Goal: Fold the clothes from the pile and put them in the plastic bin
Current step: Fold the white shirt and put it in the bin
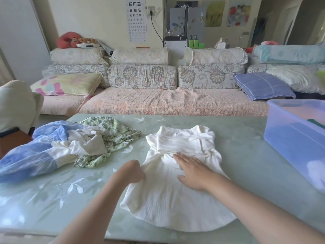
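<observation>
A white dress (175,199) lies flat on the pale green table (246,155), its sleeves folded across the chest. My right hand (192,170) presses flat on the dress at the waist, fingers straight. My left hand (133,171) grips the dress's left edge, fingers curled round the cloth. The pile of clothes (70,143) sits to the left: a blue garment, a white one and a green floral one. The translucent plastic bin (295,138) stands at the table's right side with folded clothes inside.
A long floral sofa (158,101) with several cushions runs behind the table. A pale chair back (17,103) stands at the left. The table's near edge runs along the bottom of the view.
</observation>
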The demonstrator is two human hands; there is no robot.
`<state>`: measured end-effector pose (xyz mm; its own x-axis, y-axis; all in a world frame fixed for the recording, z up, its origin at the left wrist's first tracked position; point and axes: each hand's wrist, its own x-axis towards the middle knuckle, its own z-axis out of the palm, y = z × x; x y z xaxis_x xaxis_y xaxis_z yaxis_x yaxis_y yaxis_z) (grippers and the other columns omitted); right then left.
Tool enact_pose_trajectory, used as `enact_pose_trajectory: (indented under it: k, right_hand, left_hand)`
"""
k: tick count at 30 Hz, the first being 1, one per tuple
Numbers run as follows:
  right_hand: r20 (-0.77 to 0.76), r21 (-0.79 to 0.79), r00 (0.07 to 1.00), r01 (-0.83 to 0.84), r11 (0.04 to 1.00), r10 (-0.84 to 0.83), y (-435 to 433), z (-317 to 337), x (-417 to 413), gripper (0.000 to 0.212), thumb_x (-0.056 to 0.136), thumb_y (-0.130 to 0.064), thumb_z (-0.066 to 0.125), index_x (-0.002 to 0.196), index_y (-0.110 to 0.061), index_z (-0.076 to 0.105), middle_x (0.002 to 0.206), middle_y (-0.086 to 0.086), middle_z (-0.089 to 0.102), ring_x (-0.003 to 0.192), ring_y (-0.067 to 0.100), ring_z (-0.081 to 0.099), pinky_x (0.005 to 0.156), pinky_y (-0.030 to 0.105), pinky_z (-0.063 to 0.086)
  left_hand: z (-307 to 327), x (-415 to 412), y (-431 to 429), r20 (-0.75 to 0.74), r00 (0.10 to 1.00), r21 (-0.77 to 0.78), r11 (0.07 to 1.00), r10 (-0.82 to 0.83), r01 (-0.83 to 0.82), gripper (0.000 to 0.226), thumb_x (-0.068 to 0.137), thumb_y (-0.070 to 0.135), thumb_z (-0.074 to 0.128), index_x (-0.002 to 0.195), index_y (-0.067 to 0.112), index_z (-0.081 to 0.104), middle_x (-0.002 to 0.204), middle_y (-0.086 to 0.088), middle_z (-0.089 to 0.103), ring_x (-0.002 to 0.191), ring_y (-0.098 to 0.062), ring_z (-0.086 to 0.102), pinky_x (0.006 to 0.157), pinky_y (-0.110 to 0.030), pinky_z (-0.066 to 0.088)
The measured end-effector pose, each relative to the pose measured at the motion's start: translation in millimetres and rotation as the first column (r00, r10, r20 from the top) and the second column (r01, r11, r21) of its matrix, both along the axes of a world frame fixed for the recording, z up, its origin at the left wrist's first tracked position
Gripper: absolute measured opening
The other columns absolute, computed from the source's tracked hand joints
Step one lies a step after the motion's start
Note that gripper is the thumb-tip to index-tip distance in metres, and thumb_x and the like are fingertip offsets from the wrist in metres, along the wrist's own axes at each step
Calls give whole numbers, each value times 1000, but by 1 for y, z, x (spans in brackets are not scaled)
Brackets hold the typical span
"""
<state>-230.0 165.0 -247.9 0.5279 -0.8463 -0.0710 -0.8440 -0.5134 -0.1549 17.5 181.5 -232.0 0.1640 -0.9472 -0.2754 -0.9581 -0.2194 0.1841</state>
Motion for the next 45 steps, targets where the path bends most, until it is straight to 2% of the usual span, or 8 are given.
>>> enact_pose_trajectory:
  k: [10,18,22,27,31,34,38,45]
  right_hand:
    - [141,-257,990,21,966,15,-17,7,21,30,98,-32,43,86,-20,67,92,-6,58,92,16,50,88,35,39]
    - [99,-167,995,28,985,-12,-70,9,57,49,95,-16,49,143,-20,46,151,0,39,138,23,36,113,32,29]
    - [18,-43,999,46,998,-46,-73,-5,65,52,100,-38,42,146,-16,37,154,4,37,143,21,32,117,35,25]
    - [66,-22,997,41,999,-39,-75,-5,58,56,99,-29,37,154,-21,28,163,-2,24,149,16,21,121,33,19]
    - [125,76,992,25,997,-34,-81,-8,52,67,91,-38,32,156,-25,26,164,-2,19,151,16,17,123,34,14]
    - [240,99,970,11,995,-35,-78,-11,43,80,75,-50,23,153,-34,34,161,-7,27,148,13,23,122,30,17]
    - [400,339,898,42,940,-184,-81,7,37,44,93,-29,50,136,-31,59,141,-19,49,132,3,42,111,17,26]
    - [666,241,636,312,919,-390,-112,42,22,41,92,-34,44,131,-37,56,121,-2,67,109,17,63,103,40,47]
  left_hand:
    - [9,31,2,-543,830,422,896,129,137,41,95,40,58,111,3,63,87,-12,67,64,-23,65,59,-31,57]
    - [0,-7,-73,-343,928,-139,969,146,-204,44,100,38,42,114,-1,58,108,-17,69,100,-32,66,80,-32,48]
    - [0,-25,-107,-737,627,18,935,252,-355,28,96,28,50,100,2,62,100,-17,65,90,-30,63,91,-41,53]
    - [-11,-20,-125,-912,218,228,873,346,-431,9,92,4,60,85,7,54,75,-10,51,58,-20,53,52,-27,48]
    - [-7,-16,-124,-928,107,316,905,358,-286,6,94,7,61,90,3,59,75,-8,56,58,-16,56,58,-24,55]
    - [-1,-22,-124,-898,173,374,908,406,-191,16,94,16,63,101,2,61,90,-12,61,78,-24,60,85,-37,54]
    - [1,-35,-131,-834,478,112,933,276,-343,13,88,9,62,100,13,57,82,-10,57,64,-20,54,57,-27,48]
    - [25,-54,-142,-903,408,35,972,131,-232,42,80,11,76,115,4,54,105,-20,68,92,-32,70,84,-48,58]
